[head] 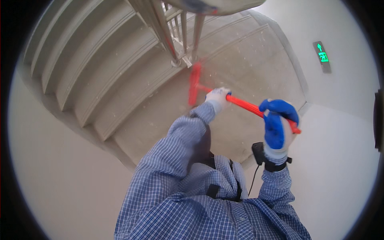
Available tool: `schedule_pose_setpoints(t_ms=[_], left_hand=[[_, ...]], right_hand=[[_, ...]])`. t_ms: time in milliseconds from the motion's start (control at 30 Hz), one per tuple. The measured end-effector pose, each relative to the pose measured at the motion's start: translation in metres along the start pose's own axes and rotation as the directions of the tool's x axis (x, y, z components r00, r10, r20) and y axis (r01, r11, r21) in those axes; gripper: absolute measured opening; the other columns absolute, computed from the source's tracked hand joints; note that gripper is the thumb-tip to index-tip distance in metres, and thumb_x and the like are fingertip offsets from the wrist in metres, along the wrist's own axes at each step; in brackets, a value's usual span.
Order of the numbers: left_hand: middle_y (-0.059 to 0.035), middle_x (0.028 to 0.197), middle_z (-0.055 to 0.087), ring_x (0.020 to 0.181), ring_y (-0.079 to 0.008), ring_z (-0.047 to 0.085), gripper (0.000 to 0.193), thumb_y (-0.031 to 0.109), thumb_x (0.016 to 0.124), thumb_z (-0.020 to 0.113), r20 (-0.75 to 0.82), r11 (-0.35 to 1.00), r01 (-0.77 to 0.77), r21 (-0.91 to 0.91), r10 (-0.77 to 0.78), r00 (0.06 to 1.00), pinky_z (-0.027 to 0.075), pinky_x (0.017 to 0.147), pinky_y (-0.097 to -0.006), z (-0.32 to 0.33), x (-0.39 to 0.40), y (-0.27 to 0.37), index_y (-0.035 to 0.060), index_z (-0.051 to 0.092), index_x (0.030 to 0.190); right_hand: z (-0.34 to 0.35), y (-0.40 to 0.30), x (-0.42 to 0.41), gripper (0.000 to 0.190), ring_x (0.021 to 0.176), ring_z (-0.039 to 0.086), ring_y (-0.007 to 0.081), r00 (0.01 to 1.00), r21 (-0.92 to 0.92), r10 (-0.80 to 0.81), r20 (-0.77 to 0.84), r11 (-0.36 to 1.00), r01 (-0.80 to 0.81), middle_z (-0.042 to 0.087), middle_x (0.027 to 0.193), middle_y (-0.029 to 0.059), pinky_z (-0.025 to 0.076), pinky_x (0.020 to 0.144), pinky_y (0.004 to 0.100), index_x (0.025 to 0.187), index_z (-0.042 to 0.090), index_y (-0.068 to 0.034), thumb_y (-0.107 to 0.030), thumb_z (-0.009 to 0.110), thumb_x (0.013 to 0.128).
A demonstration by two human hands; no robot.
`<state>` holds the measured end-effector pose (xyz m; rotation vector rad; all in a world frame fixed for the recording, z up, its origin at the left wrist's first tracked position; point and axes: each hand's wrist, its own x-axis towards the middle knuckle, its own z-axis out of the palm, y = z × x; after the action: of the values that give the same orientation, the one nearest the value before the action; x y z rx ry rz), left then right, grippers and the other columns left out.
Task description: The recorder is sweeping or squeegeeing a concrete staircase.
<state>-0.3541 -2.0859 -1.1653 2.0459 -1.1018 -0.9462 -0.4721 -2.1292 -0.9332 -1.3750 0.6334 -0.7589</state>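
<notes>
In the head view, both hands wear white work gloves with blue coating and grip one red broom-like tool (246, 105). My left hand (218, 96) is closed around the handle near its head end. Further back, my right hand (279, 126) wraps the rear of the handle, whose end sticks out past the palm. The tool's crosswise red head (195, 85) is motion-blurred, so bristles cannot be made out. It is over the landing, close to the foot of the railing; whether it touches the floor is unclear.
Concrete stairs (120, 72) curve off to the left, with more steps beyond the metal railing (168, 39). A rounded handrail (219, 7) crosses the top. The grey landing (240, 72) meets a white wall (339, 90) carrying a lit green exit sign (322, 57).
</notes>
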Motion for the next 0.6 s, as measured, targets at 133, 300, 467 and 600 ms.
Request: schedule_pose_setpoints(t_ms=[133,300,467,600], left_hand=[[-0.0132,0.098,0.066,0.093,-0.0329,0.063,0.032,0.038,0.079,0.064,-0.072,0.994,0.007,0.113,0.001,0.997,0.050,0.082,-0.0430,-0.029,-0.088,-0.034,0.0118,0.064,0.097],[-0.0146,0.101,0.065,0.097,-0.0336,0.062,0.033,0.035,0.076,0.066,0.115,0.924,0.334,0.185,-0.358,0.927,0.049,0.084,-0.0418,0.023,-0.166,-0.187,0.0103,0.065,0.098],[-0.0109,0.108,0.063,0.100,-0.0307,0.062,0.036,0.033,0.080,0.064,-0.092,0.972,0.232,0.031,-0.229,0.969,0.049,0.085,-0.0415,0.020,-0.100,-0.149,0.0134,0.061,0.110],[-0.0065,0.100,0.063,0.095,-0.0277,0.061,0.022,0.029,0.079,0.065,-0.268,0.996,0.039,-0.076,-0.058,0.962,0.037,0.096,-0.0460,-0.010,0.029,-0.054,0.0143,0.061,0.094]], right_hand=[[-0.002,0.003,0.008,0.017,0.074,0.062,0.0217,0.961,0.055,0.051,0.273,0.996,-0.069,0.064,0.083,0.0121,0.050,0.074,0.0314,0.088,0.062,0.004,0.001,0.050,0.076],[0.048,0.085,-0.053,0.016,0.075,0.063,0.0136,0.786,-0.105,0.299,0.541,0.951,-0.289,0.068,0.087,0.0134,0.051,0.068,0.0255,0.090,0.066,0.006,-0.001,0.055,0.081],[0.063,0.039,-0.005,0.017,0.075,0.062,0.0141,0.805,-0.301,0.265,0.530,0.947,-0.114,0.068,0.086,0.0118,0.050,0.069,0.0262,0.090,0.067,0.004,0.002,0.054,0.079],[0.059,-0.019,0.051,0.021,0.082,0.063,0.0223,0.861,-0.387,0.104,0.497,0.915,0.113,0.067,0.080,0.0112,0.049,0.076,0.0322,0.084,0.069,0.000,0.004,0.053,0.071]])
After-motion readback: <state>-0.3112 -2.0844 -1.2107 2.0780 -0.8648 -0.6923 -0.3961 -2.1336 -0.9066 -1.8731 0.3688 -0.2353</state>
